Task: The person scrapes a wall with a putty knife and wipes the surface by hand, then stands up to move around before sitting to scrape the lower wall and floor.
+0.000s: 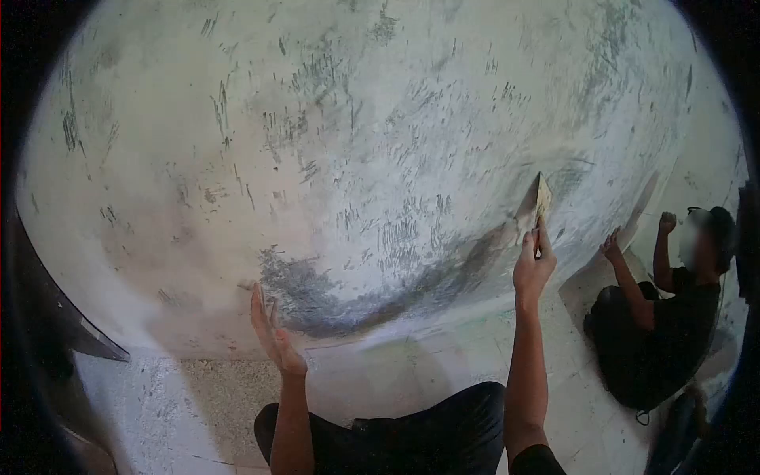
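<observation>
My right hand (533, 271) grips a putty knife (543, 198), its thin blade pointing up and its edge at the wall (332, 190). Whitish and grey, the wall carries many dark streaks and scuffs. Lower left of the knife, my left hand (275, 336) is raised with fingers stretched out, fingertips right at the wall surface. A darker grey smudged patch (313, 297) lies just to the right of those fingers. Shadows of the arm and knife fall across the wall.
My bent knees (396, 431) are below, close to the wall's foot. Pale dust covers the tiled floor (467, 356). On the right a person in dark clothes (661, 332) squats by the wall with both hands raised. A dark-edged panel (75, 317) stands at left.
</observation>
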`<state>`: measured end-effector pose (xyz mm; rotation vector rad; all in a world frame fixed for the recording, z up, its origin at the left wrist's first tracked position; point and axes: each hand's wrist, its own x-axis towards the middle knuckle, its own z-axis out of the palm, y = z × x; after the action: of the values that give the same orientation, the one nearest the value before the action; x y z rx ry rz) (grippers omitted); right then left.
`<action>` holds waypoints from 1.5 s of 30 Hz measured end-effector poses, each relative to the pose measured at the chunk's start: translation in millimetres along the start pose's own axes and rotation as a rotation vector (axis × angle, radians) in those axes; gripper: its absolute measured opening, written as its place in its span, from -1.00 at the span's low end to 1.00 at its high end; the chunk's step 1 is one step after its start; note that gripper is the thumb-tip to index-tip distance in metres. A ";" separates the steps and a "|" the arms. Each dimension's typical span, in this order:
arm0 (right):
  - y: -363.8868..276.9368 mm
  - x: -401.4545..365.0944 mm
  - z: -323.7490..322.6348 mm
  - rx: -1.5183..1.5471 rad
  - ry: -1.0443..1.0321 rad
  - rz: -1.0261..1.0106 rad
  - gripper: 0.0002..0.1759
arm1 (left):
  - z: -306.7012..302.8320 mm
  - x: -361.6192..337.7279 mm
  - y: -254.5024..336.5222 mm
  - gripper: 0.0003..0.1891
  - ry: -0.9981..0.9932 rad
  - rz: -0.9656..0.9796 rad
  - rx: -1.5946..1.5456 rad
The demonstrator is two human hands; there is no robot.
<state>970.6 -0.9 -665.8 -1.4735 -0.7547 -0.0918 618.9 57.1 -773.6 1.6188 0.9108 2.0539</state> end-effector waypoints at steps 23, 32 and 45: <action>-6.5 -33.9 -28.1 -0.021 -0.103 -0.083 -0.60 | -2.1 0.6 2.9 -0.14 0.028 -0.024 -0.050; -25.4 14.4 -18.0 -0.108 -0.150 -0.309 -0.62 | -3.0 -0.6 -0.8 -0.21 0.014 0.008 -0.057; -45.5 24.7 3.0 0.093 -0.109 -0.246 -0.60 | -3.8 -2.7 -10.4 -0.21 0.026 -0.014 -0.035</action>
<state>966.0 5.0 -614.5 -1.3005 -1.0145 -0.1616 614.9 61.9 -783.1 1.5669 0.8876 2.0747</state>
